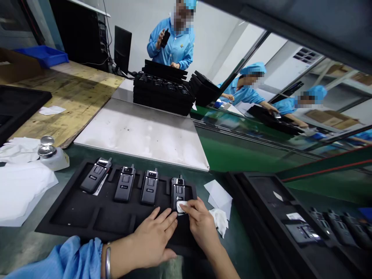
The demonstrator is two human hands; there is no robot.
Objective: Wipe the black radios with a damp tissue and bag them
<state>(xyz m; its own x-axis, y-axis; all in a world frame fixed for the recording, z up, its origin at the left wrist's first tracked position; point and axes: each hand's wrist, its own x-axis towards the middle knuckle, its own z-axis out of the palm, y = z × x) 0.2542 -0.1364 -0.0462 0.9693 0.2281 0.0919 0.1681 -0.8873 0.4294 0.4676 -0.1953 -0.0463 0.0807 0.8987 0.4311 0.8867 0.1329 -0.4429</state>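
A black foam tray (pixel 72 217) lies before me with several two-way radios in a row, each with a short antenna and a white-lettered label. My right hand (pixel 203 223) pinches a small white wipe (pixel 180 207) against the lower part of the rightmost two-way radio (pixel 178 190). Flat on the tray's front part rests my left hand (pixel 152 236), its fingers stretched out beside that radio and nothing in its grasp. To their left sit another radio (pixel 149 188), one more radio (pixel 124 186) and a tilted radio (pixel 96 176) with a white strip beneath it.
A pump bottle (pixel 55 155) and white papers (pixel 24 190) stand at left. Crumpled wipes (pixel 218 221) lie right of the tray. More foam trays (pixel 261 217) with radios are stacked at right. Behind a white board (pixel 145 131), a co-worker (pixel 171 42) holds a radio above stacked trays (pixel 162 97).
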